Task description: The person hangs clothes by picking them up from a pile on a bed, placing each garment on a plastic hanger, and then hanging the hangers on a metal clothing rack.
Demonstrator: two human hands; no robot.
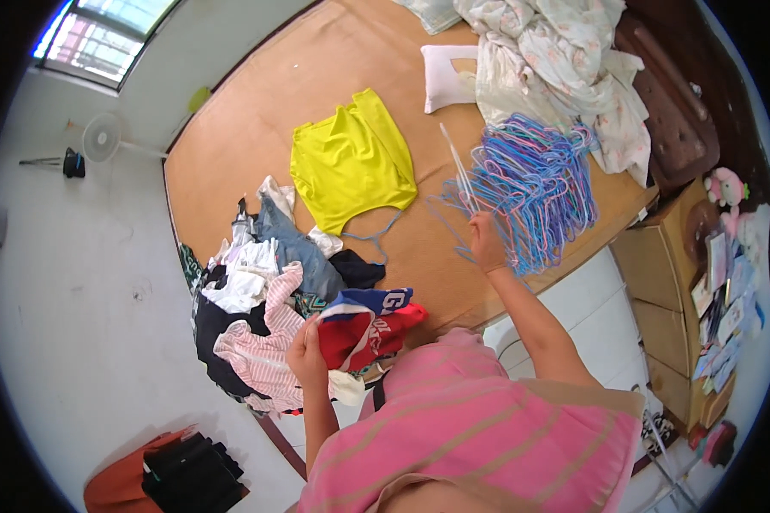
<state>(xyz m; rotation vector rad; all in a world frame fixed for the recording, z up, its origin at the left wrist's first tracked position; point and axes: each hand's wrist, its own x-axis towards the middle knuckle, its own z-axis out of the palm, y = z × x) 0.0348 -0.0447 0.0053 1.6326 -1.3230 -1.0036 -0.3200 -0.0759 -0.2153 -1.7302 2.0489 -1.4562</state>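
My left hand [308, 356] grips the edge of a red, white and blue garment [359, 327] that bears lettering, low in front of me. My right hand [487, 242] is closed on a pale hanger [459, 163], at the left side of a heap of blue, purple and pink hangers [532, 186]. Beyond my hands a yellow top [353, 163] lies spread flat, with a blue hanger [375, 240] poking out of its near edge. Left of it is a pile of clothes, with blue denim [295, 247] and a pink striped garment [266, 359].
The clothes lie on a wide, tan-covered surface [244, 115]. At its far right are a small pillow [439, 77] and a crumpled floral sheet [552, 51]. A wooden drawer cabinet [658, 269] stands on the right. A white fan [101, 136] is by the left wall.
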